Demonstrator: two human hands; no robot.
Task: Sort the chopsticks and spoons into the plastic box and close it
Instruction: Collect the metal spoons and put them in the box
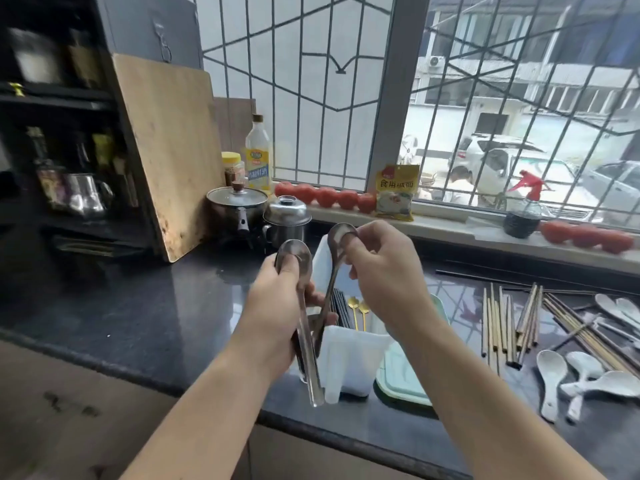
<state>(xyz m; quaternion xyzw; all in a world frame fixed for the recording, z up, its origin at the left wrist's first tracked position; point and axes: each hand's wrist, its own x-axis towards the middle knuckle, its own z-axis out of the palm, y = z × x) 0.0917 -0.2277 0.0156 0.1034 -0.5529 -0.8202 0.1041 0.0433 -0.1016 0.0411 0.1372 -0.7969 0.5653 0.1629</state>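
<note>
A white plastic box (349, 358) stands open on the dark counter, with black chopsticks (341, 308) and two small gold spoons (358, 308) inside. My left hand (277, 306) grips a long metal spoon (294, 252) just left of the box, bowl up, handle reaching down past the box front. My right hand (384, 265) pinches the bowl of a second metal spoon (337, 237) above the box, its handle slanting down into it. A pale green lid (401, 379) lies at the box's right side. Loose wooden chopsticks (509, 323) and white ceramic spoons (550, 372) lie to the right.
Behind the box stand a lidded pot (237, 206) and a steel mug (287, 218). A wooden cutting board (169, 150) leans at the left. The windowsill holds tomatoes (325, 195), a food packet (396, 192) and a spray bottle (523, 213). The counter's front edge (346, 441) runs close below.
</note>
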